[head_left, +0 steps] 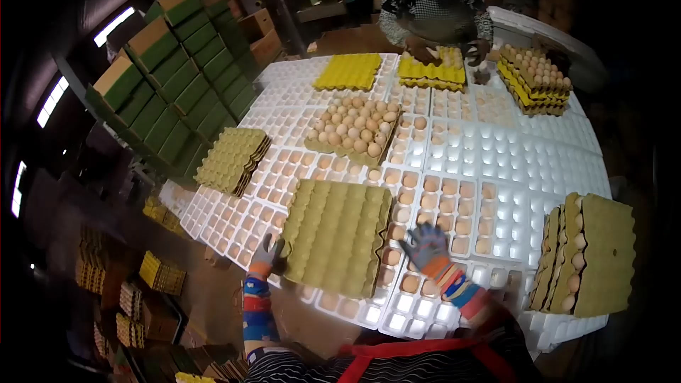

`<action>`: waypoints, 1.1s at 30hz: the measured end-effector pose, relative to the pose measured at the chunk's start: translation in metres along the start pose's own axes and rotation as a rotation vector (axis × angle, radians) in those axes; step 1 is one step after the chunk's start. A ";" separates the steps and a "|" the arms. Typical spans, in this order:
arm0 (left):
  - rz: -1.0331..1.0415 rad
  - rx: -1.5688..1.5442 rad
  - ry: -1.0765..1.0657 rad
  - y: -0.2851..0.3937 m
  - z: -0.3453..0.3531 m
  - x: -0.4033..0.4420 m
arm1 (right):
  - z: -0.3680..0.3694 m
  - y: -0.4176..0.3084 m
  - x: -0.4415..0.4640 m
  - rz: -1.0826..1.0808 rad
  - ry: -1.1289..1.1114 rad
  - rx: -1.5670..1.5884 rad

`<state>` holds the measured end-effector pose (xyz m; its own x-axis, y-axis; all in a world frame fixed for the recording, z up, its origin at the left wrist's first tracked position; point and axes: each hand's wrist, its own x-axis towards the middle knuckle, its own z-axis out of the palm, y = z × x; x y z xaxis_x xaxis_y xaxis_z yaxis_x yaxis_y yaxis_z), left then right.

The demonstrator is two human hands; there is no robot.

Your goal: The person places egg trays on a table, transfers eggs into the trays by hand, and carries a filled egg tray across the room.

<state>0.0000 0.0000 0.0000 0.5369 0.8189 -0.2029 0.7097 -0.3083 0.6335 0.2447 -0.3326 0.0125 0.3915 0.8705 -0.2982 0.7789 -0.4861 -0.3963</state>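
An olive-coloured pulp egg tray (338, 234) lies in front of me, bumpy side up, across the white foam trays on the table. My left hand (265, 257), in a grey glove, is at its left edge with the fingers apart; whether they touch the tray I cannot tell. To the right of the same tray, my right hand (428, 247) hovers or rests over a white foam tray of eggs (445, 202), fingers spread, holding nothing. A full tray of eggs (355, 128) sits just beyond.
Stacked egg trays with eggs between them (585, 255) stand at the right edge, and olive trays (233, 159) at the left. Opposite, a person (436, 10) has both hands near yellow trays (431, 74). Green cartons (170, 78) are piled at the left.
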 end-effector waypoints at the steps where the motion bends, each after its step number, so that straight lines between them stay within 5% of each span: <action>1: 0.056 -0.155 -0.158 -0.013 0.016 0.011 | -0.005 0.008 0.002 0.032 0.021 -0.009; 3: 0.138 -0.075 -0.002 -0.047 0.021 -0.005 | 0.045 -0.058 -0.013 0.201 0.217 0.143; 4: 0.202 -0.312 0.089 -0.040 0.015 -0.005 | 0.045 -0.078 -0.009 0.225 0.355 0.147; 8: 0.337 -0.544 0.062 -0.018 -0.012 -0.014 | 0.025 -0.103 -0.007 0.202 0.516 0.417; 11: 0.235 -0.886 0.016 0.026 -0.022 -0.023 | 0.023 -0.085 0.020 -0.090 0.748 1.160; 12: 0.203 -0.972 -0.018 0.045 -0.025 -0.024 | 0.014 -0.090 0.020 -0.026 0.737 1.590; 13: 0.401 -0.855 0.090 0.043 -0.012 -0.004 | 0.009 -0.088 0.021 -0.080 0.719 1.734; 15: 0.489 -0.711 0.159 0.049 0.002 0.019 | 0.005 -0.095 0.018 -0.082 0.852 0.870; 16: 0.554 -0.693 0.186 0.046 0.010 0.036 | 0.004 -0.095 0.020 -0.083 0.828 0.982; 21: 0.086 -1.156 -0.059 0.047 -0.041 0.038 | 0.008 -0.098 0.025 -0.131 0.677 1.553; 22: 0.382 -0.925 0.230 0.011 -0.032 0.062 | 0.000 -0.101 0.020 -0.138 0.666 1.470; 23: 0.176 -0.995 0.211 -0.002 -0.048 0.054 | -0.004 -0.103 0.022 -0.081 0.673 1.416; 27: 0.226 -1.134 0.357 -0.048 -0.070 0.049 | 0.014 -0.095 0.032 0.095 0.775 1.078; 28: 0.199 -1.122 0.457 -0.087 -0.072 0.058 | 0.002 -0.106 0.031 0.091 0.766 0.754; 29: 0.199 -1.016 0.588 -0.144 -0.055 0.097 | 0.007 -0.119 0.038 -0.012 0.860 0.805; 32: 0.207 -0.722 0.893 -0.040 -0.051 0.053 | 0.022 -0.139 0.063 -0.115 0.650 0.765; 33: 0.090 -0.390 0.979 -0.033 -0.053 0.043 | 0.015 -0.164 0.067 -0.212 0.586 0.804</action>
<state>-0.0244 0.0709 0.0098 -0.1457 0.8875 0.4373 0.3964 -0.3526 0.8477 0.1363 -0.1958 0.0447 0.6303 0.7408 0.2324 0.3842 -0.0375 -0.9225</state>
